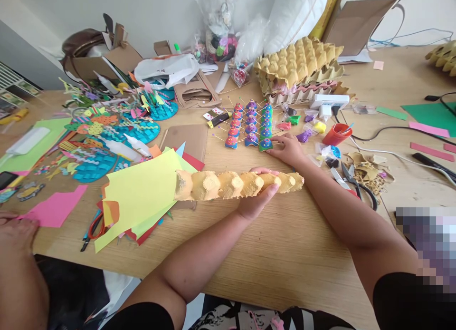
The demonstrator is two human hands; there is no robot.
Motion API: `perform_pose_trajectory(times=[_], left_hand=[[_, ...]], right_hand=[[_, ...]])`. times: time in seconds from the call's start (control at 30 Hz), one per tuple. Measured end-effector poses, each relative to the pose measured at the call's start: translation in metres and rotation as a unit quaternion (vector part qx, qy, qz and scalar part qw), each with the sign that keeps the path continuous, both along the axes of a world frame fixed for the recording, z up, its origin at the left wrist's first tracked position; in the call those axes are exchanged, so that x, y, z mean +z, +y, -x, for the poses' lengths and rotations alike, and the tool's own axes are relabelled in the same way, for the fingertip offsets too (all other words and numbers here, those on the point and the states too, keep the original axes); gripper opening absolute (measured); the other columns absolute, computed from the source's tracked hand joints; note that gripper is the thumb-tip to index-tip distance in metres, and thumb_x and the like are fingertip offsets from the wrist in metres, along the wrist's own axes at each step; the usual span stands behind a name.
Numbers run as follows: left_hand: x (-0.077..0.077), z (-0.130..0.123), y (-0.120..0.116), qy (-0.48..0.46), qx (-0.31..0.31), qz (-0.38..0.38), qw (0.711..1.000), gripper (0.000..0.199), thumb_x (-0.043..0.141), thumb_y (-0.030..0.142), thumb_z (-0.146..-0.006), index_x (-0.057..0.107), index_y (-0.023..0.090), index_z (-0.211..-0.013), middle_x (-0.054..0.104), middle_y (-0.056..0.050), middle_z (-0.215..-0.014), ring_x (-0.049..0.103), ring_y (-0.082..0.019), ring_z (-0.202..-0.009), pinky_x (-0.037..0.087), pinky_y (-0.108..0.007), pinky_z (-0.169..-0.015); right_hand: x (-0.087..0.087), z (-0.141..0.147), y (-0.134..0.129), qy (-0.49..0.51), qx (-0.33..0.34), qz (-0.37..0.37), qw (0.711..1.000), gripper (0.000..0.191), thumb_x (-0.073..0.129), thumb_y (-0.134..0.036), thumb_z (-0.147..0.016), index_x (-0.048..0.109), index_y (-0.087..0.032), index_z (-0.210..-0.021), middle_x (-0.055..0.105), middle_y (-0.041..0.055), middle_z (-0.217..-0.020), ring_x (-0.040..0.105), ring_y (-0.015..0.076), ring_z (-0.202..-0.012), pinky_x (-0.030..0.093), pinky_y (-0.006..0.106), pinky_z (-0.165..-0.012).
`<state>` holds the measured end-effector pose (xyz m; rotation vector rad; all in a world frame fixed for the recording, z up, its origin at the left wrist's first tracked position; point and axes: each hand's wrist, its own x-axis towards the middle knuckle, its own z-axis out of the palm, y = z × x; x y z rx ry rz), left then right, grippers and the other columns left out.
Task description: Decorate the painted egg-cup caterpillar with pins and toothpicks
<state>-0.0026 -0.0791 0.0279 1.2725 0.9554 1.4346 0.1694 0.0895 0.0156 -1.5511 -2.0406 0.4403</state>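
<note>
My left hand [261, 194] is closed around a long yellow strip of egg carton cups [230, 185], held level above the wooden table. My right hand [287, 149] reaches to the front end of a green painted strip [266, 143], its fingertips at the edge; whether they grip it is hard to tell. Beside it stand a purple painted strip [251, 139] and a red and blue one [231, 140], all with small pins sticking out.
Yellow paper [138, 192] and other colored sheets lie at the left, near glue bottles [123, 149]. Egg trays [299, 61] are stacked behind. An orange cup [337, 134] and scissors [352, 178] lie right. Another person's hand [17, 225] rests on pink paper [57, 208].
</note>
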Motion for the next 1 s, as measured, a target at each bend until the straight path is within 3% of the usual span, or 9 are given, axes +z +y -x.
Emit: perform_pose_trajectory(times=[0.43, 0.63, 0.8, 1.0], left_hand=[[-0.002, 0.000, 0.000, -0.007, -0.002, -0.007, 1.000, 0.041, 0.079, 0.050, -0.089, 0.060, 0.023, -0.114, 0.077, -0.009, -0.119, 0.072, -0.022, -0.114, 0.056, -0.043, -0.107], [0.000, 0.000, 0.001, -0.015, 0.002, -0.007, 1.000, 0.046, 0.079, 0.056, -0.087, 0.061, 0.022, -0.112, 0.078, -0.010, -0.117, 0.073, -0.023, -0.112, 0.057, -0.043, -0.107], [0.001, -0.002, 0.001, -0.027, 0.009, 0.010, 1.000, 0.048, 0.079, 0.059, -0.086, 0.060, 0.023, -0.110, 0.080, -0.010, -0.114, 0.075, -0.022, -0.109, 0.059, -0.042, -0.104], [-0.001, -0.004, 0.002, -0.044, 0.023, 0.027, 0.998, 0.054, 0.078, 0.065, -0.084, 0.057, 0.024, -0.111, 0.081, -0.008, -0.108, 0.078, -0.022, -0.104, 0.059, -0.042, -0.099]], right_hand=[[-0.002, 0.001, 0.000, -0.010, 0.016, -0.021, 1.000, 0.050, 0.080, -0.054, -0.081, 0.079, -0.029, -0.124, 0.070, 0.0109, -0.116, 0.062, 0.0355, -0.122, 0.048, 0.054, -0.111], [0.007, -0.006, -0.005, -0.012, 0.009, -0.002, 1.000, 0.058, 0.084, -0.045, -0.077, 0.077, -0.019, -0.129, 0.072, 0.0136, -0.112, 0.066, 0.0336, -0.114, 0.052, 0.048, -0.106], [0.041, -0.036, -0.026, -0.049, 0.006, 0.071, 0.996, 0.042, 0.072, -0.040, -0.086, 0.079, -0.020, -0.123, 0.077, 0.0114, -0.106, 0.069, 0.0282, -0.095, 0.055, 0.045, -0.094], [0.096, -0.090, -0.091, -0.025, -0.103, 0.068, 0.992, 0.030, 0.060, -0.052, -0.092, 0.077, -0.028, -0.097, 0.078, 0.0090, -0.093, 0.069, 0.0295, -0.085, 0.054, 0.045, -0.078]])
